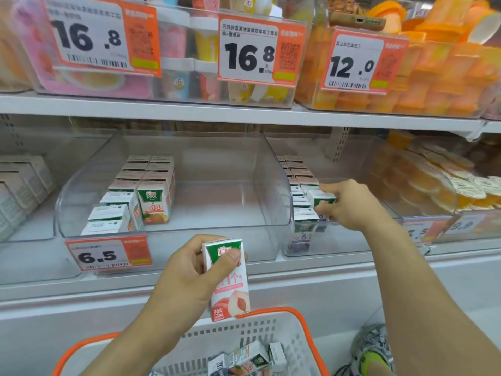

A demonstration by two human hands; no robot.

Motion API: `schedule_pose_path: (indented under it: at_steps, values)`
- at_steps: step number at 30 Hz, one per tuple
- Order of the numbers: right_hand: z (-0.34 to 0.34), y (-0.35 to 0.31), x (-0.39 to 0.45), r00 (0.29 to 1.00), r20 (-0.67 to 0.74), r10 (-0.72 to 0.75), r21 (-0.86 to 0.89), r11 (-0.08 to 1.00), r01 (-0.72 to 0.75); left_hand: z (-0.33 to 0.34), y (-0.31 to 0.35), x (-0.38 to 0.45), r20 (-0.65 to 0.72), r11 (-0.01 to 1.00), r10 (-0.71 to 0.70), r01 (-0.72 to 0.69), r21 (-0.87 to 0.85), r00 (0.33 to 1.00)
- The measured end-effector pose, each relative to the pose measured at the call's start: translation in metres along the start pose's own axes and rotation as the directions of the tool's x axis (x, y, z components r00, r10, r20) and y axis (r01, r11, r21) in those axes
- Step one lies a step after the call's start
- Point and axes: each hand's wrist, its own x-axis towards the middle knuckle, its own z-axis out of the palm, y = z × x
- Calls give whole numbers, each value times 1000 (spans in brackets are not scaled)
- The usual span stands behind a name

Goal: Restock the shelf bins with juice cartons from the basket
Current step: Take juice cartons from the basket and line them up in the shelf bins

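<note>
My left hand [187, 270] grips a peach juice carton [229, 283] upright, above the basket and in front of the middle clear bin [173, 234]. That bin has two rows of cartons [141, 196] along its left side; its right part is bare. My right hand [349, 204] reaches into the right clear bin [325, 248] and holds a small carton [321, 199] at the front of a row of grape juice cartons [301, 185]. The white basket with an orange rim [271, 313] sits below, with several cartons [249, 359] in it.
The upper shelf holds clear bins of pudding and jelly cups behind price tags [252, 50]. A bin of white cartons [21, 185] is at the left, and a bin of orange jelly cups [439, 180] at the right. A shoe [374, 348] shows beside the basket.
</note>
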Motion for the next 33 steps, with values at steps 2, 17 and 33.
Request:
schedule_pose_path:
  at_steps: [2, 17, 33]
  values:
    - [-1, 0, -1, 1000, 21, -16, -39, 999, 17, 0, 0, -2, -5, 1000, 0, 0, 2, 1000]
    - [-4, -33, -43, 905, -394, -163, -13, 985, 172, -26, 17, -16, -71, 999, 29, -32, -37, 997]
    - [92, -223, -164, 751, 110, -651, 707, 582, 401, -137, 59, -77, -244, 934, 343, -303, 188, 907]
